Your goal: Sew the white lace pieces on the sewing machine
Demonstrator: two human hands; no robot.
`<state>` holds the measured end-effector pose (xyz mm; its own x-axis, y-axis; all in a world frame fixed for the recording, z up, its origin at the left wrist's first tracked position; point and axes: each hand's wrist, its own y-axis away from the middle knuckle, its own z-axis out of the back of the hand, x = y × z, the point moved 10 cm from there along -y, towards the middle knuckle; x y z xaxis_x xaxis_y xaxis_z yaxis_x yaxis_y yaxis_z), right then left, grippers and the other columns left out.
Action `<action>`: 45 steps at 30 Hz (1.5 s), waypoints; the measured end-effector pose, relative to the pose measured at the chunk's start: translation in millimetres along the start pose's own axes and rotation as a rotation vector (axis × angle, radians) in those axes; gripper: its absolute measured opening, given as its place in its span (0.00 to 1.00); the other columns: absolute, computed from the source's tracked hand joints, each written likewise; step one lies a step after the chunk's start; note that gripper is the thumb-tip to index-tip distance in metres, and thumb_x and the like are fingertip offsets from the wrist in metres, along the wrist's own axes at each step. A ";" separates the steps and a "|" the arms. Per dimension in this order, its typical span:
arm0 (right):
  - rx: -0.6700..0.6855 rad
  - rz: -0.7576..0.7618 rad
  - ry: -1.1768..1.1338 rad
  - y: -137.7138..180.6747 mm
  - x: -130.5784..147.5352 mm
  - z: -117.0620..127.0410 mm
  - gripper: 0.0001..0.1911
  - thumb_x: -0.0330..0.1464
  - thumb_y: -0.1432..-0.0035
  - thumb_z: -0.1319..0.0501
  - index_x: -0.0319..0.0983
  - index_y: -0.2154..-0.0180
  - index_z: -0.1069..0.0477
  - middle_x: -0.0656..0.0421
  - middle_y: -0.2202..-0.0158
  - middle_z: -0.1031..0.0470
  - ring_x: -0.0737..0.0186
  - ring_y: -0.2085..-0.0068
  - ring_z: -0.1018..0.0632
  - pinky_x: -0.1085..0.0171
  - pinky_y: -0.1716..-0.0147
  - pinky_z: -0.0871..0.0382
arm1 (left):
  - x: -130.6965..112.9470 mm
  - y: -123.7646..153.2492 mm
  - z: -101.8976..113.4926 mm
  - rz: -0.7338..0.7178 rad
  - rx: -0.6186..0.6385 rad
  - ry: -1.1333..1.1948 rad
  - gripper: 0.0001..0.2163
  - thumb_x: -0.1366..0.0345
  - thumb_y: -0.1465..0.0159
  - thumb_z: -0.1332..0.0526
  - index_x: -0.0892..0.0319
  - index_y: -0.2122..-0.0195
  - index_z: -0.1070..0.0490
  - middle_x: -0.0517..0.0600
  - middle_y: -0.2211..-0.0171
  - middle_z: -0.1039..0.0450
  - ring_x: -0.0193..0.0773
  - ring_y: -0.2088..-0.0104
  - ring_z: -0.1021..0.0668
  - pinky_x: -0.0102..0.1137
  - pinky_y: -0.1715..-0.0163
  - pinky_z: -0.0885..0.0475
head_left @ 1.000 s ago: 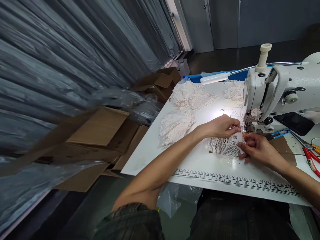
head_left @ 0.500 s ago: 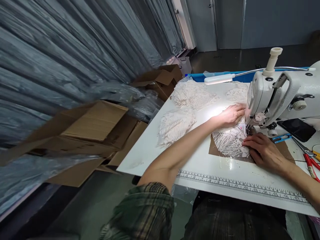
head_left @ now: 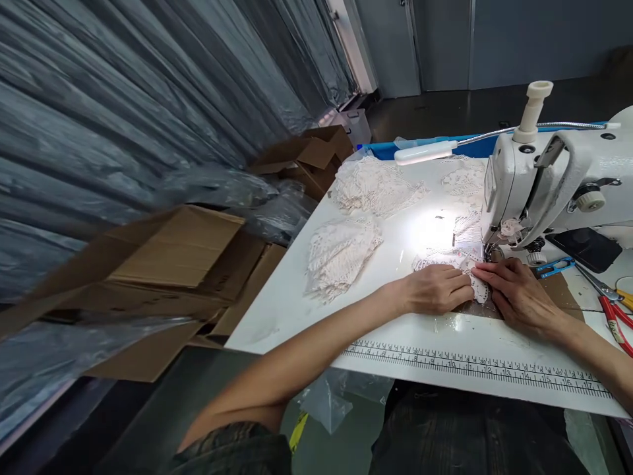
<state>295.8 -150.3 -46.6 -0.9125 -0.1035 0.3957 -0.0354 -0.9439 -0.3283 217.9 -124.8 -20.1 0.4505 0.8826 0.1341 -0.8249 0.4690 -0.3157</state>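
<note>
A piece of white lace (head_left: 440, 257) lies at the needle of the white sewing machine (head_left: 514, 171). My left hand (head_left: 438, 289) is closed on the near edge of the lace, its fingers curled and partly hiding it. Close beside it, my right hand (head_left: 519, 293) pinches the lace in front of the presser foot (head_left: 488, 251). The two hands' fingertips are almost together. More lace shows behind the foot. A lit lamp (head_left: 426, 153) on a bendy metal neck hangs over the work, and its bright spot falls left of the needle.
Lace piles (head_left: 343, 254) lie left on the white table (head_left: 277, 316), with others farther back. A blue thread snipper (head_left: 556, 266), red-handled scissors (head_left: 613, 316) and a black phone-like object (head_left: 588, 247) lie right. A printed ruler (head_left: 469, 365) runs along the front edge. Open cardboard boxes (head_left: 180, 244) stand left.
My left hand has come from behind the needle to the front and now grips the near edge of the lace. My right hand stays by the presser foot. The view has shifted slightly.
</note>
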 end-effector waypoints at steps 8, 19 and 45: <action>-0.117 -0.289 -0.345 11.4 -32.0 23.9 0.21 0.36 0.36 0.50 0.41 0.45 0.31 0.53 0.53 0.24 0.55 0.53 0.23 0.54 0.52 0.27 | 9.8 0.5 11.5 0.099 -0.153 0.092 0.11 0.67 0.30 0.47 0.61 0.65 0.26 0.51 0.65 0.23 0.33 0.69 0.25 0.30 0.67 0.29; -0.122 -0.077 -0.166 7.7 -3.1 43.5 0.15 0.27 0.40 0.49 0.39 0.60 0.24 0.56 0.63 0.22 0.61 0.63 0.21 0.62 0.61 0.25 | 23.4 4.5 10.9 0.196 -0.276 0.277 0.09 0.70 0.31 0.46 0.63 0.64 0.27 0.52 0.64 0.22 0.33 0.64 0.21 0.30 0.64 0.22; 0.016 0.179 0.011 12.6 23.8 25.6 0.15 0.29 0.36 0.48 0.38 0.56 0.23 0.49 0.58 0.30 0.55 0.57 0.28 0.53 0.60 0.27 | 5.0 1.9 11.7 0.140 -0.261 0.011 0.07 0.69 0.31 0.44 0.62 0.64 0.27 0.51 0.59 0.22 0.33 0.64 0.24 0.31 0.64 0.28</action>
<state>284.1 -172.8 -19.3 -0.9082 -0.2664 0.3228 0.1339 -0.9156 -0.3791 214.6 -119.1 -9.0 0.3433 0.9372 0.0626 -0.7641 0.3174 -0.5616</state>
